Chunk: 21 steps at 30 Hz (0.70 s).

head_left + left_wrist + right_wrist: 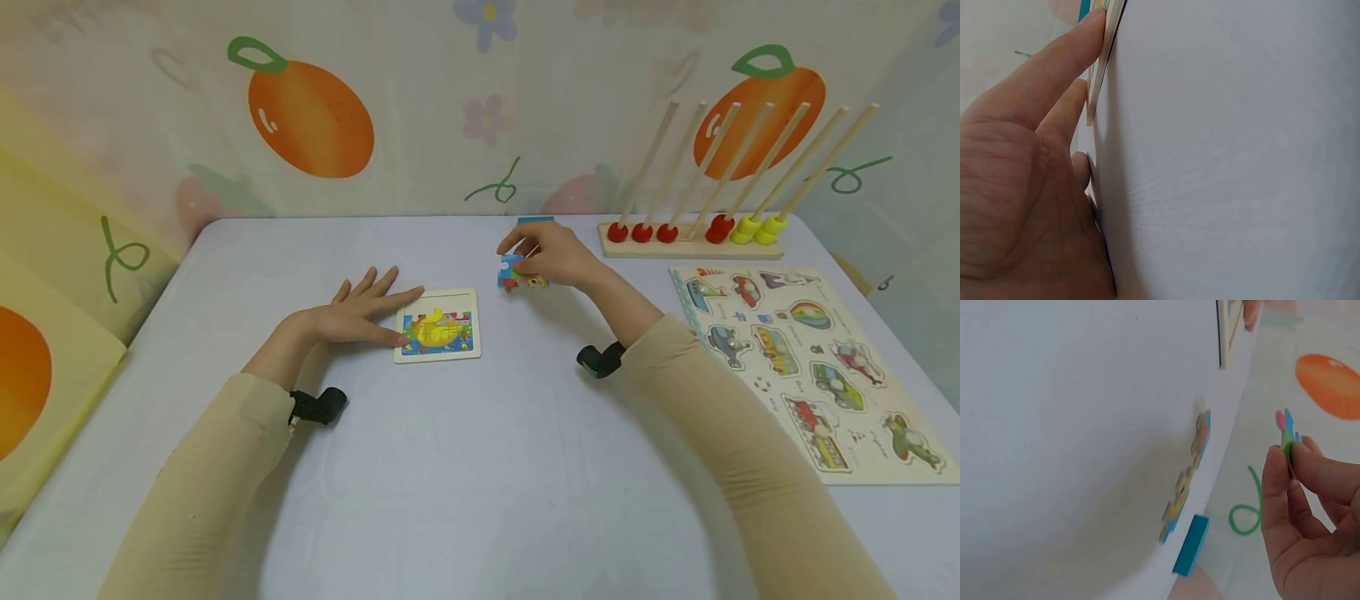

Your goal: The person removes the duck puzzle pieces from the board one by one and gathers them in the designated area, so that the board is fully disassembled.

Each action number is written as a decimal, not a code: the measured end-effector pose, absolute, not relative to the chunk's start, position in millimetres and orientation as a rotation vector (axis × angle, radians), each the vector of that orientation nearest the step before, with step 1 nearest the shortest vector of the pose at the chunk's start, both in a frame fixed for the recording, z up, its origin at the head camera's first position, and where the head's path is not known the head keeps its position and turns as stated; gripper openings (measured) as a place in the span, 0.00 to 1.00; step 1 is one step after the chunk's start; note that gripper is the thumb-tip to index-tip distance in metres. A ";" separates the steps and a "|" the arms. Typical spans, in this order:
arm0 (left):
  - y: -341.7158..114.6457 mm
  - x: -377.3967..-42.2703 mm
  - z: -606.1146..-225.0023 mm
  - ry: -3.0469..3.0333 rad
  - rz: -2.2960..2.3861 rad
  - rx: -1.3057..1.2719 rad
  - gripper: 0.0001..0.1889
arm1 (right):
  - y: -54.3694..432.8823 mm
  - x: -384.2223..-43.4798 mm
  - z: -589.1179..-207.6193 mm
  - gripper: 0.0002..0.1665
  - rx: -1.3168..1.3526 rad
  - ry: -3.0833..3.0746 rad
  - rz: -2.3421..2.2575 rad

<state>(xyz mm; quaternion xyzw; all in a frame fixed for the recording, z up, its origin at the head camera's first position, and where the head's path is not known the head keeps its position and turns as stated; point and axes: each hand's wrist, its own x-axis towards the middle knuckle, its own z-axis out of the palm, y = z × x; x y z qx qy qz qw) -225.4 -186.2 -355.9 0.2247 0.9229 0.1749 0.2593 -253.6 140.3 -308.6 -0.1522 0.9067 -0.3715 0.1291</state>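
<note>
A small square jigsaw puzzle (437, 333) with a pale wooden frame lies flat on the table, showing a yellow picture on a multicoloured ground. My left hand (341, 318) is spread, its index finger and thumb resting on the frame's left side; the frame's edge also shows in the left wrist view. My right hand (553, 254) is raised over the table right of the puzzle. Between thumb and fingers it pinches a puzzle piece (1287, 439) in green, blue and pink. Below it, loose puzzle pieces (1177, 505) lie on the table.
A teal block (1191, 544) lies at the table's back edge, behind the right hand. To the back right stands a wooden peg counter (693, 247) with red and yellow beads on tall rods. A vehicle picture board (798, 400) lies beside the right forearm.
</note>
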 end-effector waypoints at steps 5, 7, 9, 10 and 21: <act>-186.7 -225.4 -357.0 2.499 0.479 0.614 0.44 | 157.6 -254.6 -311.5 0.17 -0.421 2.657 -1.042; -186.8 -225.4 -357.2 2.497 0.482 0.614 0.44 | 164.4 -255.7 -314.2 0.17 -0.398 2.645 -1.058; -187.1 -225.3 -357.3 2.496 0.482 0.613 0.43 | 170.7 -256.7 -316.6 0.17 -0.373 2.628 -1.079; -187.1 -225.4 -357.3 2.496 0.481 0.614 0.43 | 173.7 -257.1 -317.6 0.17 -0.359 2.620 -1.091; -186.6 -226.6 -357.5 2.505 0.460 0.607 0.44 | 197.3 -263.7 -319.2 0.17 -0.283 2.622 -1.132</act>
